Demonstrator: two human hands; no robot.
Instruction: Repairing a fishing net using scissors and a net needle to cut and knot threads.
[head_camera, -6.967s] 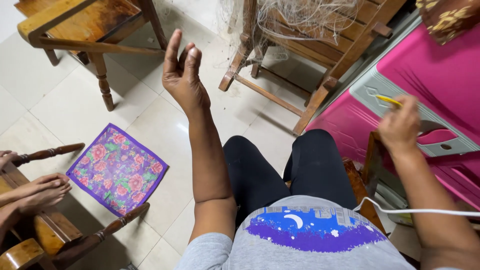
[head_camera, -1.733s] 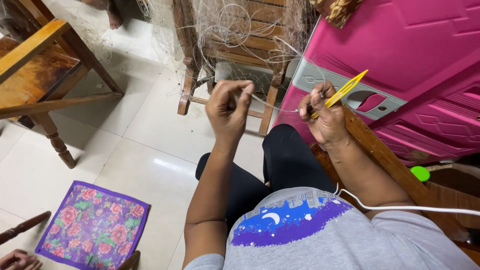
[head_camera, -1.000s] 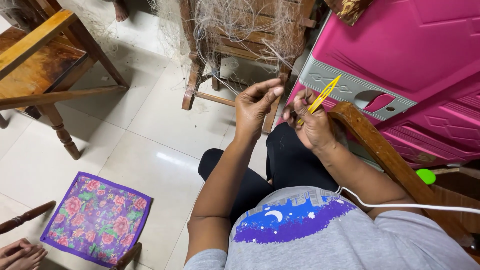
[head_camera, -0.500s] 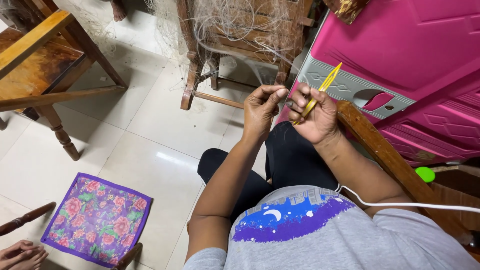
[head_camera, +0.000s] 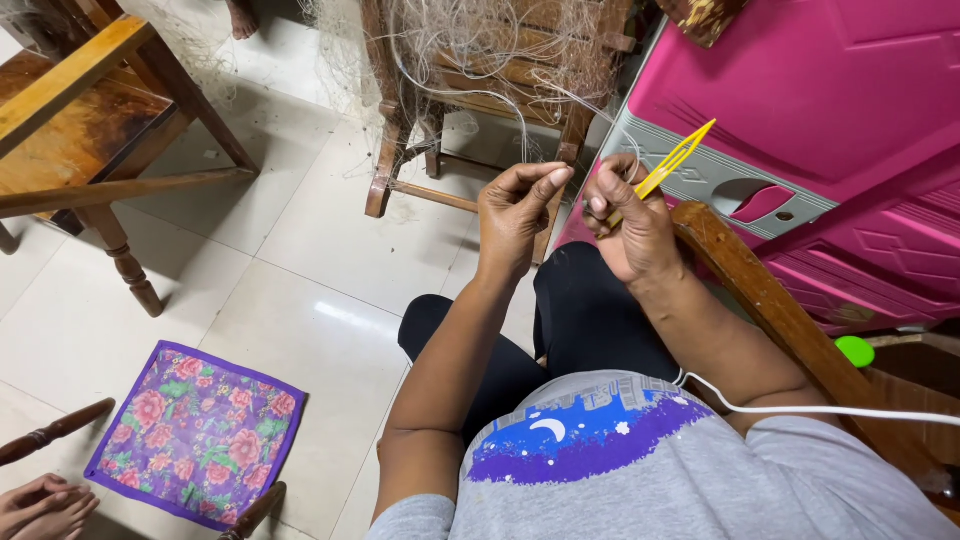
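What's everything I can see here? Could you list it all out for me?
Netting needle: one, yellow, in the right hand, tip pointing up and right.
Fishing net: one, pale tangled line, draped over the chair ahead.
Wooden chair: one, brown, straight ahead under the net.
Wooden furniture: one brown piece, upper left.
Plastic cabinet: one, pink with a grey band, right.
Floral cloth: one, purple, on the tiled floor, lower left.
White cable: one, across the right arm.
Green object: one, small, far right.
Another person's feet: bottom left corner.
Left hand: pinching thin line.
Right hand: holding the needle.
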